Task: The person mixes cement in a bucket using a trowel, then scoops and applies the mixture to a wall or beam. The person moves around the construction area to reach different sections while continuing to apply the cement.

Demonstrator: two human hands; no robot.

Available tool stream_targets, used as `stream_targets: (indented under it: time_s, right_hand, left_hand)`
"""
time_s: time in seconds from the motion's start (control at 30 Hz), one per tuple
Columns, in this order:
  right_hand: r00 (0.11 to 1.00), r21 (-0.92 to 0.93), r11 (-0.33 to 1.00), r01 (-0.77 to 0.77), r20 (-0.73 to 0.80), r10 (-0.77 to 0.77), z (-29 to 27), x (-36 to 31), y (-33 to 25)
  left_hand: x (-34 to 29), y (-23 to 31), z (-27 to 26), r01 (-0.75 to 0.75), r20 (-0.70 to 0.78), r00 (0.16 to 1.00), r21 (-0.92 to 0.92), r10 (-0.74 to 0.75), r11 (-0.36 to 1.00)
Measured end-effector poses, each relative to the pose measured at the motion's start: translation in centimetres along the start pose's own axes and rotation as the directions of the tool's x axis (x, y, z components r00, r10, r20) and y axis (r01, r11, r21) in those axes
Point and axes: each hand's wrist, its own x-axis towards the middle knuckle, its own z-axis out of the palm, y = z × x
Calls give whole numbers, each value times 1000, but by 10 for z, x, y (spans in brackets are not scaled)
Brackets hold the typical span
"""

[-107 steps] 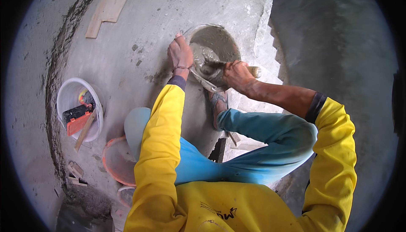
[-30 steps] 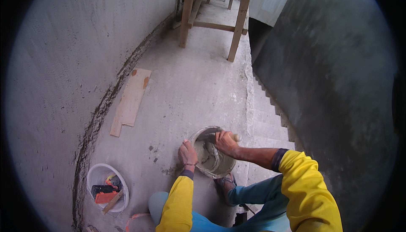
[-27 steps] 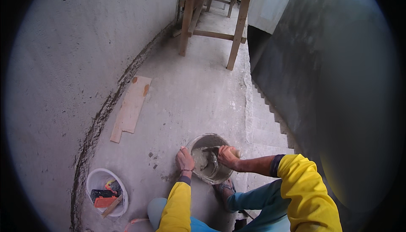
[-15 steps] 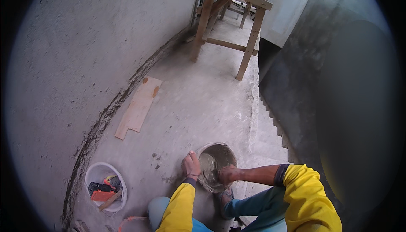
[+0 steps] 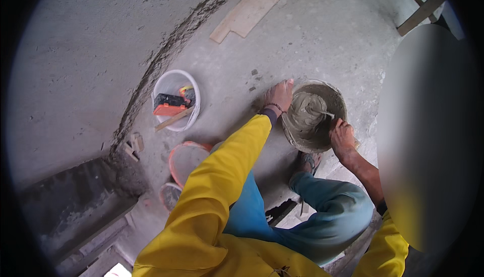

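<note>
A round bucket (image 5: 339,97) coated with grey mortar stands on the floor before me, tilted a little. Thick wet mortar (image 5: 305,113) lies inside, heaped in swirls. My left hand (image 5: 280,96) grips the bucket's left rim, thumb side up. My right hand (image 5: 343,134) is closed at the right side of the bucket's mouth, around the handle of what looks like a trowel (image 5: 328,114). Only a thin pale piece of its shank shows; the blade is hidden in the mortar. A blurred grey patch covers part of my right arm.
Left of me stands a white bucket (image 5: 198,106) holding a black-and-orange box (image 5: 170,104) and a wood strip. An orange-rimmed container (image 5: 171,163) sits by my leg. A notched board (image 5: 252,7) lies along the rough wall (image 5: 101,40). A wooden trestle leg (image 5: 422,12) stands far right.
My view has swung down and left, so the buckets appear higher and farther right. My right hand has moved from inside the bucket to its right rim. My left hand keeps the rim.
</note>
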Motion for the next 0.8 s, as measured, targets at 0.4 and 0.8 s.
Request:
stream_targets:
  time_s: [0.4, 0.8]
  right_hand:
    - [985, 753, 636, -167, 154, 76, -5, -93, 60]
    - [960, 789, 612, -61, -122, 252, -47, -165, 85]
  left_hand:
    - [-79, 48, -55, 229, 338, 933, -298, -122, 926]
    - [-131, 233, -194, 141, 411, 911, -400, 39, 906]
